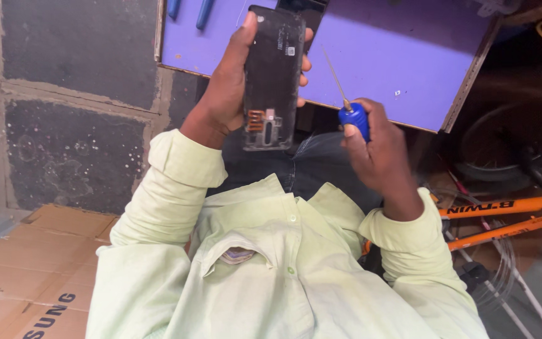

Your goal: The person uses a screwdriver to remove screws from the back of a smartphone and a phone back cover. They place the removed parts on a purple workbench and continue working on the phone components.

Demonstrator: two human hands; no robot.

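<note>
Person's wearing a pale mint-green button-up shirt (283, 282), kind of a soft cotton look with a faint weave. Long sleeves, both ending in buttoned-style cuffs at the wrists: the left cuff (186, 157) sits around 10 o'clock in the shot, the right cuff (396, 229) closer to 3 o'clock. Pointed collar (236, 242) is open in the middle, and a couple of small pale buttons (291, 270) run down the placket. Below the shirt, toward 12 o'clock, there's dark blue-grey denim (312, 163) with visible seam stitching. Both hands are bare, no gloves, rings or watch showing.
</note>
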